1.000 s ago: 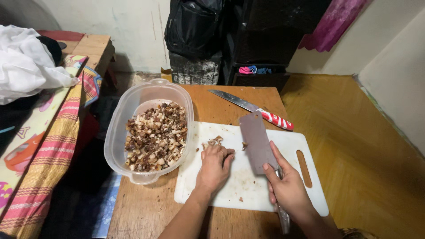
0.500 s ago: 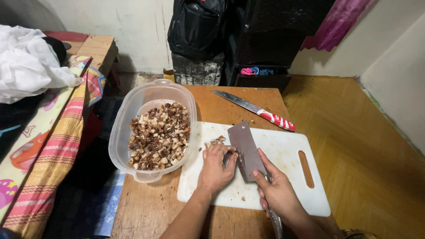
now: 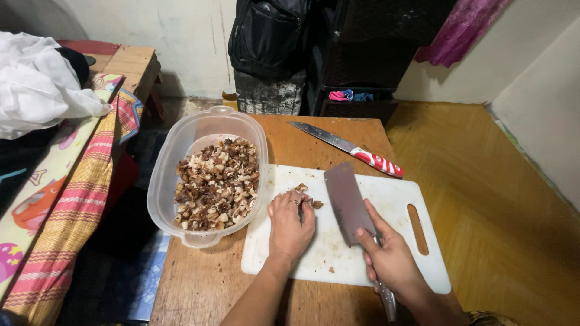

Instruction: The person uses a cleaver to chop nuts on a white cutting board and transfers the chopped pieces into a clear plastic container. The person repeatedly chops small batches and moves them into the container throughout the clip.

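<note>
While the right hand (image 3: 393, 259) grips the cleaver (image 3: 347, 202), left hand (image 3: 290, 223) fingers (image 3: 284, 202) curl down over chopped pieces (image 3: 305, 198) on the white cutting board (image 3: 393, 205). Risk: blade sits just right of those fingertips; a slip nicks them.

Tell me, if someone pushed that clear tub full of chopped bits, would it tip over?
Probably not. The clear plastic tub is wide and low, so it would likely slide across the wooden table. The pile of chopped pieces inside probably weighs it down. Its thin walls might bend slightly.
</note>
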